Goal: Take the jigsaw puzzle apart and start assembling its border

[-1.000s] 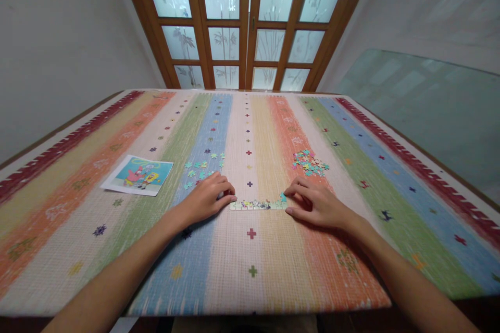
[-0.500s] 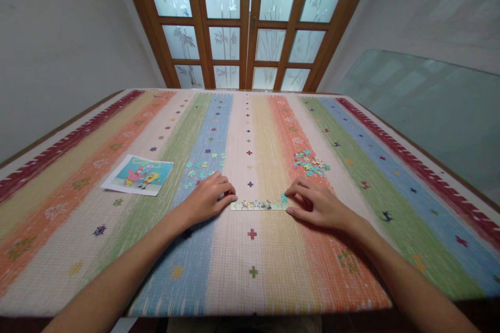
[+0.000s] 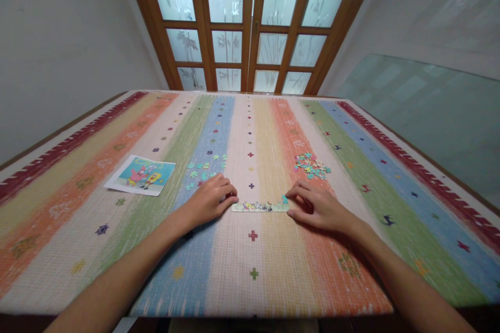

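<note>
A joined strip of jigsaw pieces (image 3: 260, 207) lies flat on the striped cloth in front of me. My left hand (image 3: 213, 199) rests at its left end, fingers curled and thumb and forefinger tips against the edge. At the opposite end, my right hand (image 3: 314, 205) has thumb and fingers around the corner, where a teal jigsaw piece (image 3: 285, 199) sticks up above the strip. The fingers partly cover that end. Beyond my left hand lie loose teal pieces (image 3: 203, 166), spread out. A denser pile of mixed pieces (image 3: 312, 165) sits beyond my right hand.
A printed cartoon picture (image 3: 142, 175) lies on the left of the table, its near-left corner white. The striped tablecloth (image 3: 234, 291) reaches the table's near edge. Wooden doors with frosted panes (image 3: 227, 46) stand behind, and a pale glass panel (image 3: 429, 99) is at right.
The view has shifted slightly. Both hands stay at the two ends of the strip, and the pieces and picture keep their places.
</note>
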`<state>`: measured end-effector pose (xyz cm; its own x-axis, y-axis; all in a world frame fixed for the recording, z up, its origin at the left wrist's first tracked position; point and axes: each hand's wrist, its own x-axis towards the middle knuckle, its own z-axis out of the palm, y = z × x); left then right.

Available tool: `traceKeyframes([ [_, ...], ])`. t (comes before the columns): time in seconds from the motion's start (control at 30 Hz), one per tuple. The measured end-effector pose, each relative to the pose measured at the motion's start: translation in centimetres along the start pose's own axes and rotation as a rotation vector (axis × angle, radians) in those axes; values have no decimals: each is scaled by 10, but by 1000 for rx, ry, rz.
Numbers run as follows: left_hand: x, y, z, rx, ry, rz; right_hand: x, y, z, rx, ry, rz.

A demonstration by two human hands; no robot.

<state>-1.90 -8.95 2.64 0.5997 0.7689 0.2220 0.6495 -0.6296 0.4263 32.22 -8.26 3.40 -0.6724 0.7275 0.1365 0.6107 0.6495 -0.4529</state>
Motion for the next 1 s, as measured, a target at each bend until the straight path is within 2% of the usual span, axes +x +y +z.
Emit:
traceKeyframes([
  [0.13,-1,-5,-14,-29,9,-2,-1,1,0,1,6,-1],
  [0.27,-7,-28,-39,44,194,-139,-2,2,1,3,5,1],
  [0.37,-16,-52,-55,173,273,-203,-2,2,2,5,-1,3],
  [0.5,-29,-79,-69,350,239,-225,-1,1,2,13,11,-1],
  [0.6,-34,-89,-74,416,202,-227,0,0,1,9,13,-5],
  [1.0,-36,-95,-76,388,151,-165,-1,-2,1,-13,8,8],
])
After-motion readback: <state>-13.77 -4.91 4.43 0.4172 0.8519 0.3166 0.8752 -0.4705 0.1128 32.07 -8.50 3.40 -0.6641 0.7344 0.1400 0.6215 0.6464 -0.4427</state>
